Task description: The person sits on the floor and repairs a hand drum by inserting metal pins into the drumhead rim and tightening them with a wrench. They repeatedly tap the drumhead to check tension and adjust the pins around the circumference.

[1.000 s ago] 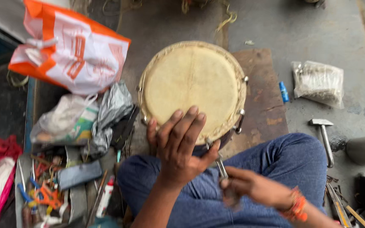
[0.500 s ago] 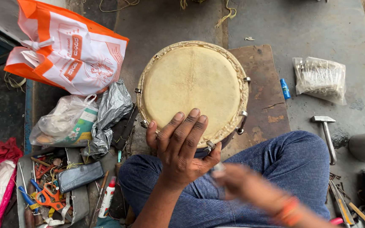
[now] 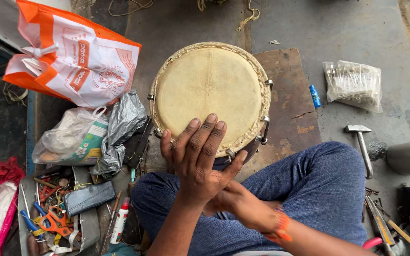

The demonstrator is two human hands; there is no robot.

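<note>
Head view, drum: The drum (image 3: pixel 209 95) stands skin-up on a brown board (image 3: pixel 290 109) on the floor, just ahead of your crossed legs in blue jeans (image 3: pixel 319 189), with metal lugs showing along its right rim.
Head view, left hand: Your left hand (image 3: pixel 200 161) lies open, fingers (image 3: pixel 209 130) spread and pressed flat on the near edge of the pale skin; its grip is apart and clamps nothing.
Head view, right hand: Your right hand (image 3: pixel 231 201) sits low behind the left wrist, just under the drum's near rim; an orange band circles its wrist. The left hand hides its fingers, so you cannot tell whether its grip is together or apart.
Head view, left side: An orange-and-white bag (image 3: pixel 72 57) lies well apart from the drum; a clear bag (image 3: pixel 69 137) and a crumpled grey bag (image 3: pixel 122 128) lie nearer, beside the rim. A tray of tools (image 3: pixel 53 213) with orange-handled scissors sits by your left knee.
Head view, right side: A hammer (image 3: pixel 362 144) lies on the floor beside your right knee, with a small blue tube (image 3: pixel 314 96) and a clear packet (image 3: pixel 354 83) beyond it.
</note>
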